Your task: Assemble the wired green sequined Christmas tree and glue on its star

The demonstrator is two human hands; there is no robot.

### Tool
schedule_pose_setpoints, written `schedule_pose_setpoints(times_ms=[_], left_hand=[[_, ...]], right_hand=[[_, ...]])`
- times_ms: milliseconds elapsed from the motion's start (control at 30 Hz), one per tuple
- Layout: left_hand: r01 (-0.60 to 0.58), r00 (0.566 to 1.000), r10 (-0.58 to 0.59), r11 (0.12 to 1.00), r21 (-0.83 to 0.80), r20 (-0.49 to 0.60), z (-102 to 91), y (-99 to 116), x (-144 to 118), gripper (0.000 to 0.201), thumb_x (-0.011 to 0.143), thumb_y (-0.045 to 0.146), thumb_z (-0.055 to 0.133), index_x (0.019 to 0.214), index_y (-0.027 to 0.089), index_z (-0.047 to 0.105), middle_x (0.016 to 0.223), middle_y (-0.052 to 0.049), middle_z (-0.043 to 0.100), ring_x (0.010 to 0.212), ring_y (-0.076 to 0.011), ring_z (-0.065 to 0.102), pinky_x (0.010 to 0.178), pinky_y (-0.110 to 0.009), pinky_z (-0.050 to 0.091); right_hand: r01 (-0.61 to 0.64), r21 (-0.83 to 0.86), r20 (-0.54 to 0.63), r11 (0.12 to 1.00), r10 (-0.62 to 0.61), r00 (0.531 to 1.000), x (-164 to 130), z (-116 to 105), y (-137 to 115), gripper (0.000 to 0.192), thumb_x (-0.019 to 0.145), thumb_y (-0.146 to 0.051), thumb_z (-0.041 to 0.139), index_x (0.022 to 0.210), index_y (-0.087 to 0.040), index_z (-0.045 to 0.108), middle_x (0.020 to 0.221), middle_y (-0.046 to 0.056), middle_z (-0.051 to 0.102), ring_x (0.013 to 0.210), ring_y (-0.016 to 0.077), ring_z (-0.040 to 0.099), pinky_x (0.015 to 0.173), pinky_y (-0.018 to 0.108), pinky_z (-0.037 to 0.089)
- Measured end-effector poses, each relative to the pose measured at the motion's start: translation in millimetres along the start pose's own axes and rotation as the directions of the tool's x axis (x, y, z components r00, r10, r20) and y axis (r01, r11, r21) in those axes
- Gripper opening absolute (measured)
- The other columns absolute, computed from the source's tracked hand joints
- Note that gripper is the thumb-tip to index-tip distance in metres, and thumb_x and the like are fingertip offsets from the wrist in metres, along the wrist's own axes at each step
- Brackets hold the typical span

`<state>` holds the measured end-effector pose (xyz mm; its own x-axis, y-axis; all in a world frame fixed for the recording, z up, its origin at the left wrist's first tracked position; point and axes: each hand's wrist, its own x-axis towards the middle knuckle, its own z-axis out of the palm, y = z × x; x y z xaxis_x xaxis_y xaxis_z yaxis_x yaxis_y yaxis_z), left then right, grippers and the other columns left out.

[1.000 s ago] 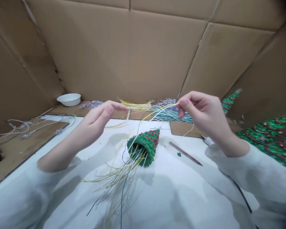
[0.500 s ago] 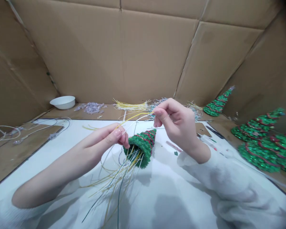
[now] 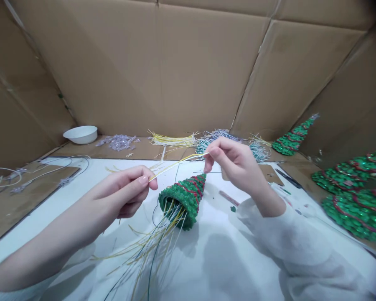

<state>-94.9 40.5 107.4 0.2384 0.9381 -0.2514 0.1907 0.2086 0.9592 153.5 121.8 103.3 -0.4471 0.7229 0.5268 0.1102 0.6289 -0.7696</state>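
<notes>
Between my two hands stretch a yellow and a white wire point(image 3: 178, 162), close together above the white work surface. My left hand point(image 3: 130, 190) pinches one end between thumb and forefinger. The other end sits in the closed fingertips of my right hand point(image 3: 233, 163). Under them a small green beaded Christmas tree point(image 3: 191, 194) with red bead garlands lies on its side, its hollow base toward me. Many yellow, white and dark green wires point(image 3: 156, 238) spill out of that base; neither hand touches the tree.
Behind the board are a bundle of yellow and white wires point(image 3: 174, 140), blue-white wires point(image 3: 260, 152), clear beads point(image 3: 120, 142) and a white bowl point(image 3: 81, 134). Finished trees point(image 3: 296, 136) stand right, near dark scissors point(image 3: 288, 179). Cardboard walls point(image 3: 207, 62) enclose the table.
My left hand has moved left and away from the tree's base. The yellow and white wires now run closer together and straighter between my hands.
</notes>
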Motion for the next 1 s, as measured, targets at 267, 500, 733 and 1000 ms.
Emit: schedule_pose_setpoints(times_ms=[267, 500, 733, 1000], left_hand=[[-0.049, 0.998, 0.052, 0.994, 0.102, -0.027, 0.0, 0.9, 6.4, 0.025, 0.088, 0.046, 0.045, 0.087, 0.022, 0.053, 0.060, 0.005, 0.030, 0.051, -0.0079, 0.023, 0.043, -0.020, 0.021], [-0.048, 0.998, 0.055, 0.985, 0.168, -0.038, -2.6, 2.4, 13.1, 0.026, 0.089, 0.047, 0.044, 0.088, 0.022, 0.052, 0.058, 0.005, 0.029, 0.051, -0.0075, 0.025, 0.043, -0.020, 0.021], [-0.047, 0.997, 0.059, 0.976, 0.210, -0.053, -7.2, 1.5, 15.6, 0.025, 0.089, 0.046, 0.044, 0.089, 0.023, 0.051, 0.059, 0.006, 0.031, 0.052, -0.0072, 0.025, 0.044, -0.019, 0.023], [-0.047, 0.995, 0.079, 0.924, 0.380, -0.069, -6.3, 6.1, 14.1, 0.028, 0.088, 0.049, 0.043, 0.089, 0.022, 0.050, 0.060, 0.005, 0.032, 0.053, -0.0082, 0.029, 0.042, -0.018, 0.022]], right_hand=[[-0.220, 0.057, 0.279, 0.974, 0.196, 0.940, 5.0, -21.6, 3.6, 0.014, 0.088, -0.026, 0.054, 0.084, -0.014, 0.061, 0.069, 0.002, 0.067, 0.066, 0.0102, 0.064, 0.061, 0.024, 0.049], [-0.103, -0.076, 0.240, 0.992, 0.119, 0.963, 5.0, -24.0, 3.7, 0.013, 0.085, -0.023, 0.057, 0.088, -0.015, 0.066, 0.074, 0.002, 0.070, 0.070, 0.0118, 0.065, 0.066, 0.026, 0.050], [-0.113, -0.138, 0.138, 0.984, 0.132, 0.982, 3.0, -19.0, -0.9, 0.013, 0.081, -0.017, 0.058, 0.093, -0.016, 0.065, 0.081, 0.004, 0.072, 0.076, 0.0140, 0.068, 0.064, 0.025, 0.051], [0.027, -0.272, 0.020, 0.962, -0.023, 1.000, 2.4, -16.7, -0.1, 0.007, 0.082, -0.019, 0.059, 0.076, -0.018, 0.063, 0.076, 0.002, 0.072, 0.073, 0.0142, 0.068, 0.065, 0.026, 0.052]])
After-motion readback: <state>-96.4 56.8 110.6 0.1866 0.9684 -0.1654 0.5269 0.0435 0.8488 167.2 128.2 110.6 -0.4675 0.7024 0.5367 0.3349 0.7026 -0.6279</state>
